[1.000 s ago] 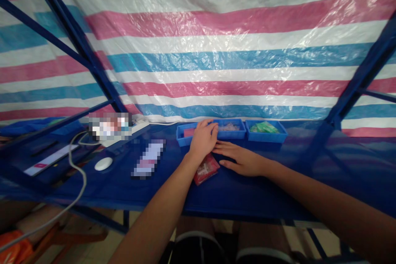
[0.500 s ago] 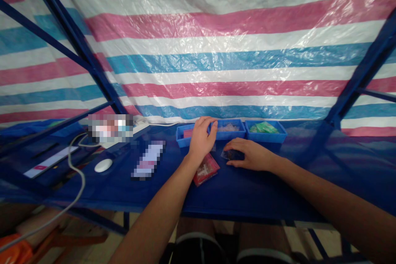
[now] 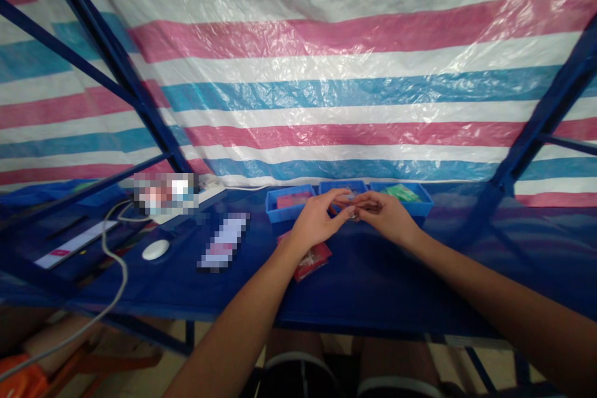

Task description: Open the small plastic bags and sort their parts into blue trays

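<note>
My right grip pinches a small glinting piece between thumb and fingertips, just on my side of the middle blue bin. My left grip curls in against the piece from the other side, its thumb and fingers close about it; whether they press on it too I can't make out. The piece is too blurred to name. Nearer me than that bin, red packets lie on the bench, partly behind my left wrist. Left of the bin sits a blue bin of pink packets; right of it, one holding green packets.
</note>
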The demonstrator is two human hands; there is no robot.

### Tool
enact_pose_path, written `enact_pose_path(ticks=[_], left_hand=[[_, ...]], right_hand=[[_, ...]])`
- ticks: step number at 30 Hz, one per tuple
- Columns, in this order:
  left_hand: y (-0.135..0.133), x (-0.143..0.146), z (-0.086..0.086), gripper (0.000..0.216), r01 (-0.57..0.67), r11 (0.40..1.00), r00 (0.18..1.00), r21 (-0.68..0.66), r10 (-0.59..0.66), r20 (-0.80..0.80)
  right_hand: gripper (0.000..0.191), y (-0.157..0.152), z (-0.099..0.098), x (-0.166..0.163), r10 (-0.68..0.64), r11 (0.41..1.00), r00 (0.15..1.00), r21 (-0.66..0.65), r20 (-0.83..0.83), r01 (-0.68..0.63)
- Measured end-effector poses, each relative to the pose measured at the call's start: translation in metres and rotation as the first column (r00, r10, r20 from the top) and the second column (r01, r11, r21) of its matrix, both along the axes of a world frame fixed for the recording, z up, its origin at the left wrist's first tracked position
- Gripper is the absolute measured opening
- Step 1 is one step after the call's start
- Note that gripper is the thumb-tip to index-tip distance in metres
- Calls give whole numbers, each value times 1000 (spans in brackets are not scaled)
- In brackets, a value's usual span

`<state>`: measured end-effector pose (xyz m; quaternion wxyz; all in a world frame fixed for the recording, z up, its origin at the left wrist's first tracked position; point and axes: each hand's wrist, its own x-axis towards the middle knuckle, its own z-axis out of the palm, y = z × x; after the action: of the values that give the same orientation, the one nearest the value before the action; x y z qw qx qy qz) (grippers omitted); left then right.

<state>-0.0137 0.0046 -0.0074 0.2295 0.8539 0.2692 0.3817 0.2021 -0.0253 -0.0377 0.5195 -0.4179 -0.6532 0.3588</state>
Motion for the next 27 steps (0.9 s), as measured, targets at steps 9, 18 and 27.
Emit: enact_pose_path(ticks=[9, 18, 27], left_hand=[[7, 3, -9, 51, 29, 954, 987, -297, 19, 158], [10, 4, -8, 42, 47, 953, 965, -300, 34, 259], [1, 5, -9, 50, 52, 973, 994, -226, -28, 108]], right_hand=[[40, 1, 0, -3, -41, 999, 980, -20, -194, 38], [44, -2, 7, -3, -4, 991, 970, -133, -243, -30], [32, -5, 2, -8, 53, 997, 993, -47, -106, -58]])
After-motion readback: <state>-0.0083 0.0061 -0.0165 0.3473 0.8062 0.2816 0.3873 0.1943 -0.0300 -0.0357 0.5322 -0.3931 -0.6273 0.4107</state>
